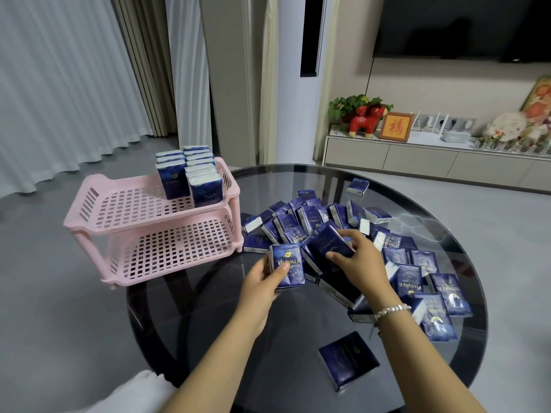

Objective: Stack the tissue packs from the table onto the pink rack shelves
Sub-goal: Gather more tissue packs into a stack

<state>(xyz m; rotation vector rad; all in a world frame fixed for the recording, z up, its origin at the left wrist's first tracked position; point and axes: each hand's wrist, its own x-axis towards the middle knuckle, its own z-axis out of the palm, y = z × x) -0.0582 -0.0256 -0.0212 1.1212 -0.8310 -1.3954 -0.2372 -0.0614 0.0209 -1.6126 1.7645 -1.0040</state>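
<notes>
Tissue packs [337, 231] – dark blue, loose heap on the round dark glass table [298, 317], spreading from centre to the right edge. One pack [348, 363] lies apart near the front edge, another [357, 186] alone at the far side. Left hand [264, 277] grips an upright pack [286, 265] at the heap's near-left edge, thumb across its front face, fingers curled round behind. Right hand [359, 260] pinches a second pack [332, 244] on top of the heap, thumb on the near edge, fingers over the far edge; beaded bracelet [392, 311] on that wrist.

Pink rack [89, 217] – two slotted shelves, standing at the table's left edge, overhanging it. Top shelf holds two rows of packs [190, 172] stood upright at its far right corner, touching each other. Lower shelf shows only its grid. Behind: pale curtains [59, 84], a low cabinet [417, 158] with a red figurine [362, 120] and a framed sign [396, 126], and a dark screen [462, 25] on the wall.
</notes>
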